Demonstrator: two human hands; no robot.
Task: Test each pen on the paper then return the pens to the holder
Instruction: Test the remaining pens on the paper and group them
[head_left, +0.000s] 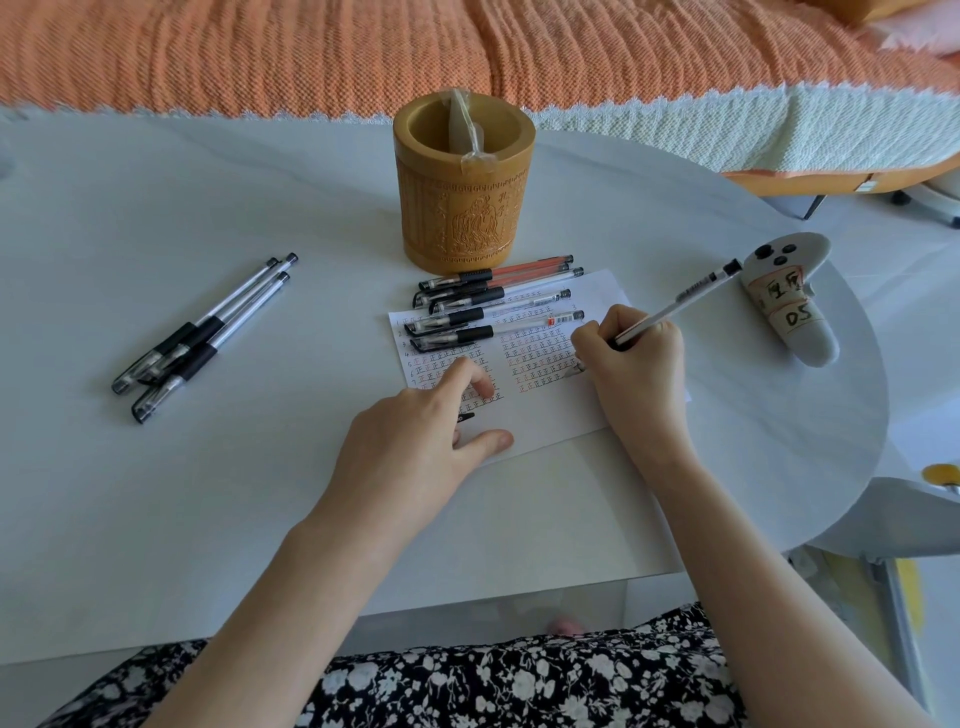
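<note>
A white paper (550, 415) covered in rows of written marks lies on the table. My right hand (636, 364) grips a clear pen (685, 299) with its tip down on the paper's right side. My left hand (415, 436) presses flat on the paper's lower left, fingers spread; a small black pen cap (466, 417) shows just beneath them. Several capped pens (493, 306) lie across the top of the paper. Three more pens (202, 332) lie together to the left. The carved bamboo holder (462, 208) stands upright behind the paper.
A grey game controller (789, 301) with taped labels lies at the table's right edge. An orange woven blanket (467, 52) covers the bed behind the table. The white table (156, 493) curves away on the right.
</note>
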